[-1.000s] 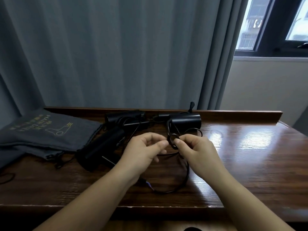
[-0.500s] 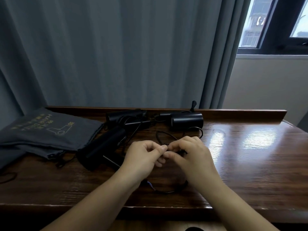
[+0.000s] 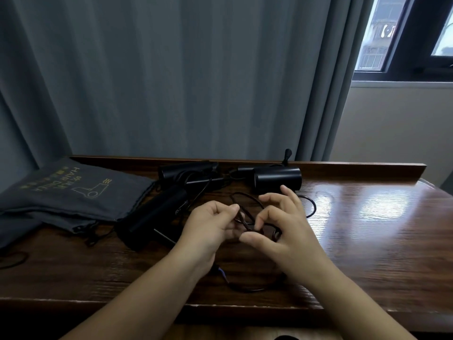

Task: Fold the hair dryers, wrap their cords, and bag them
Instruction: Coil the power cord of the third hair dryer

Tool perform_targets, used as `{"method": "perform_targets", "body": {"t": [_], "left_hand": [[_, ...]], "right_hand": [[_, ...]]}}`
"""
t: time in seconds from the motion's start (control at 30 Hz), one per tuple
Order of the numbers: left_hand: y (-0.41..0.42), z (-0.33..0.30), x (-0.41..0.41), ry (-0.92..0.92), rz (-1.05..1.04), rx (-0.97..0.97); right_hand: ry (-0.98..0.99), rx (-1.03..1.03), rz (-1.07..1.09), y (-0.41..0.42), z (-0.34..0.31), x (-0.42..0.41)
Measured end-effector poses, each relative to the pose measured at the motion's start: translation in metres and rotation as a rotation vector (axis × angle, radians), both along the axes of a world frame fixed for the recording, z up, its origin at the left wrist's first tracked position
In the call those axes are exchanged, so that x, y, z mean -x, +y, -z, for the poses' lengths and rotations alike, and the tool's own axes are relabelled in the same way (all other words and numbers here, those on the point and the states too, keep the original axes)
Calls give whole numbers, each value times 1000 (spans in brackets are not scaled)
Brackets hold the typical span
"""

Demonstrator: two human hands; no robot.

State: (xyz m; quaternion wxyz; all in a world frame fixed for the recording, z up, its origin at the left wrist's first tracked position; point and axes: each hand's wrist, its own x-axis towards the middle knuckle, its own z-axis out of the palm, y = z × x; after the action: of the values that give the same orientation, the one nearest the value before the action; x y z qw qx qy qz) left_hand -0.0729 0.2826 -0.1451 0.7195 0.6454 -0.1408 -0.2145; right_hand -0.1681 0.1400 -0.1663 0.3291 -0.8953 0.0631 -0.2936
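Dim room; window [image 3: 404,33] daylight glares on table [image 3: 367,217]; edges bowed.

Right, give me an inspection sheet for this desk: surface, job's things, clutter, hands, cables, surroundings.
Surface: dark glossy wooden desk with a raised back ledge, window glare on the right part.
Job's things: three black hair dryers, right hair dryer lying on its side, rear hair dryer by the ledge, near hair dryer lying diagonally; grey drawstring bags stacked flat on the left, none filled.
Clutter: nothing seen.
Hands: left hand and right hand both pinch the thin black cord between them.
Cables: the cord loops loosely on the desk under the wrists; other cords tangle among the dryers.
Surroundings: grey curtain behind, window upper right.
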Motion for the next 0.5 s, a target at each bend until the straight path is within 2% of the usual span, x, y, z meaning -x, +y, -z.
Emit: {"method": "perform_targets", "body": {"t": [0.1, 0.17, 0.23, 0.33, 0.4, 0.5], "left_hand": [[0, 3, 5, -167, 60, -121], [1, 2, 9, -166, 72, -104], [0, -2, 6, -31, 44, 7], [0, -11, -10, 230, -42, 150], [4, -15, -18, 299, -72, 190], [7, -14, -21, 275, -20, 188]], "right_hand": [[5, 123, 33, 3, 0, -7], [-6, 72, 6, 3, 1, -7], [-36, 10, -72, 0, -1, -4], [-28, 35, -243, -6, -3, 5], [60, 21, -340, -10, -6, 13], [218, 16, -375, -16, -7, 21]]}}
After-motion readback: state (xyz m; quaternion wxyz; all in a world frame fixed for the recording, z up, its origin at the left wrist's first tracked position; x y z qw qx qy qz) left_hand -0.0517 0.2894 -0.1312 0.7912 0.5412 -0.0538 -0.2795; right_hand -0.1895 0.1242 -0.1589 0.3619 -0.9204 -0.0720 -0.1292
